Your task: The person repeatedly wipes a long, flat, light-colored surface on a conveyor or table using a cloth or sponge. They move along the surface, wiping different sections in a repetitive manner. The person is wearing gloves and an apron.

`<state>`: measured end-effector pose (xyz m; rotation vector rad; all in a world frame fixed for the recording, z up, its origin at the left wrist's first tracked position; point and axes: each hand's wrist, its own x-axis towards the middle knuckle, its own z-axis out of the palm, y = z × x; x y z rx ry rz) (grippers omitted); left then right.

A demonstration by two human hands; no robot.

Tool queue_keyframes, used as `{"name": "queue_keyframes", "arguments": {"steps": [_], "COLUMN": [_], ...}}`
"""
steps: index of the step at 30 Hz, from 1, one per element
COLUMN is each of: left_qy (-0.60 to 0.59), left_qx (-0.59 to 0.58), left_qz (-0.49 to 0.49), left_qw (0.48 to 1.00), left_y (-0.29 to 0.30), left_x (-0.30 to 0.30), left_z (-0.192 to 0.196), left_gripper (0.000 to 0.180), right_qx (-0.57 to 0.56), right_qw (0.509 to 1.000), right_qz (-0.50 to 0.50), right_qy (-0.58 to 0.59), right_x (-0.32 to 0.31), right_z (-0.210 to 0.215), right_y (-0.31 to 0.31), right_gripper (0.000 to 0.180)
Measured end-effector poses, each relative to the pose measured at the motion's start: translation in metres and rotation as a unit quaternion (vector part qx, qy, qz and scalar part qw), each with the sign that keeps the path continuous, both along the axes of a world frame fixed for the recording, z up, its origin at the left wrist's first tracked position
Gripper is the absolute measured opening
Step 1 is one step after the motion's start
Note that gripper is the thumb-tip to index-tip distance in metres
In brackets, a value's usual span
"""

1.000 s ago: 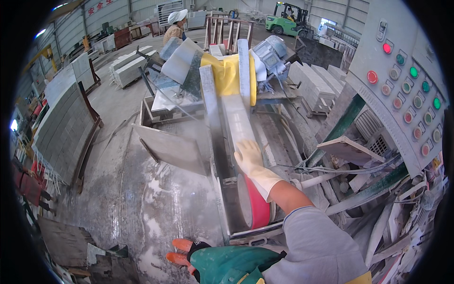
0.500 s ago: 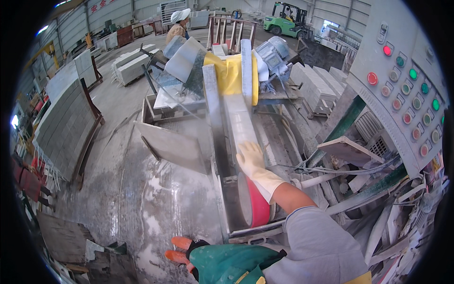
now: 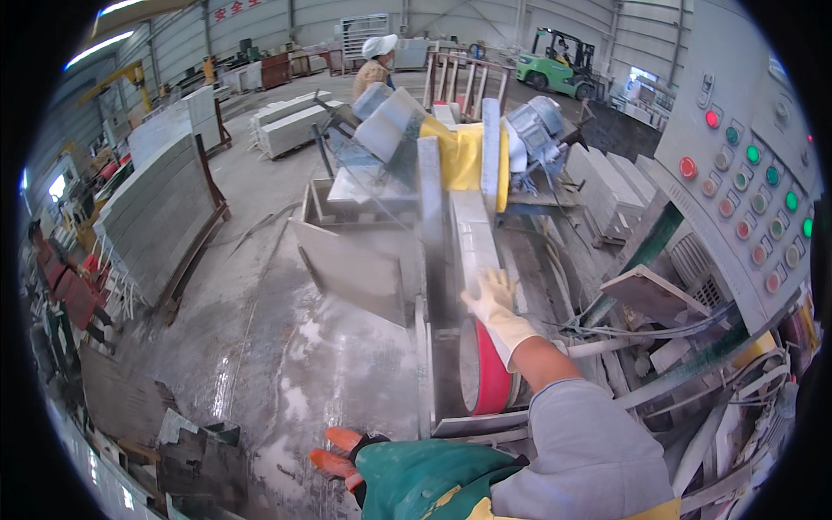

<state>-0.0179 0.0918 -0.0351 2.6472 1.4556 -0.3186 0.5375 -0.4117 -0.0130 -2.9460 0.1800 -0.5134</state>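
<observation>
My right hand [image 3: 492,299] rests palm down on the near end of the pale strip [image 3: 475,247], fingers spread wide and gripping nothing; my left hand is out of view. The strip lies under my palm and runs away toward 12 o'clock. It looks like stone, so I judge it heavy, stiff and hard to the touch, slick if wet, and likely to chip at the corners. A hold across both long edges, close to the end, seems surest to me.

Just below, at 6 o'clock, is the red belt [image 3: 492,373] on its wheel, a place my cuff should stay off. The trough edge [image 3: 424,364] stands at 8 o'clock, with wet floor [image 3: 329,373] past it; that side seems to give my arm the most room. At 4 o'clock a pale pipe [image 3: 611,345] crowds me. Between 9 and 10 leans a grey board [image 3: 351,269]. The button box [image 3: 737,173] overhangs 2 o'clock. Farther, near 12, the yellow sheet [image 3: 464,158] between two posts [image 3: 431,186] narrows the way.
</observation>
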Motion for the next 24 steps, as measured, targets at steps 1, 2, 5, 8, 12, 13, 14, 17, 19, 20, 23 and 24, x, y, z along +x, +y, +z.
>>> {"name": "queue_keyframes", "arguments": {"steps": [1, 2, 5, 8, 12, 13, 14, 17, 19, 20, 23, 24], "left_qy": [-0.013, -0.029, -0.074, -0.13, -0.203, -0.224, -0.24, -0.272, -0.266, -0.264, -0.305, -0.329], "left_qx": [0.003, 0.008, 0.023, 0.045, 0.073, 0.082, 0.089, 0.101, 0.097, 0.096, 0.082, 0.066], "left_qz": [0.002, 0.004, 0.012, 0.024, 0.045, 0.053, 0.06, 0.082, 0.087, 0.09, 0.169, 0.2], "left_qw": [1.0, 1.0, 0.997, 0.99, 0.975, 0.97, 0.965, 0.953, 0.955, 0.956, 0.934, 0.921], "left_y": [-0.003, -0.005, -0.013, -0.025, -0.044, -0.049, -0.053, -0.061, -0.065, -0.067, -0.08, -0.082], "left_x": [-0.005, -0.009, -0.022, -0.037, -0.059, -0.065, -0.07, -0.08, -0.083, -0.082, -0.085, -0.084], "left_z": [0.0, 0.0, 0.004, 0.009, 0.014, 0.014, 0.015, 0.024, 0.038, 0.045, 0.068, 0.072], "left_gripper": [0.078, 0.078, 0.077, 0.077, 0.076, 0.076, 0.076, 0.075, 0.075, 0.075, 0.068, 0.067], "right_qx": [0.028, 0.09, 0.21, 0.229, 0.136, 0.144, 0.149, 0.156, 0.138, 0.129, 0.418, 0.545], "right_qw": [0.996, 0.987, 0.96, 0.954, 0.96, 0.96, 0.962, 0.961, 0.966, 0.969, 0.9, 0.828], "right_qz": [-0.061, -0.085, -0.113, -0.118, -0.126, -0.117, -0.104, -0.111, -0.109, -0.105, -0.037, -0.082], "right_qy": [0.066, 0.105, 0.148, 0.155, 0.212, 0.212, 0.204, 0.199, 0.19, 0.184, 0.115, 0.102], "right_x": [0.001, -0.002, -0.008, -0.009, -0.008, -0.009, -0.01, -0.014, -0.017, -0.012, 0.0, 0.005], "right_z": [0.009, 0.014, 0.024, 0.024, 0.021, 0.021, 0.021, 0.016, 0.013, 0.017, 0.041, 0.052], "right_y": [0.002, 0.004, 0.004, 0.006, 0.011, 0.011, 0.011, 0.01, 0.007, 0.006, 0.0, 0.001], "right_gripper": [0.073, 0.08, 0.108, 0.109, 0.111, 0.11, 0.11, 0.108, 0.108, 0.108, 0.092, 0.087]}}
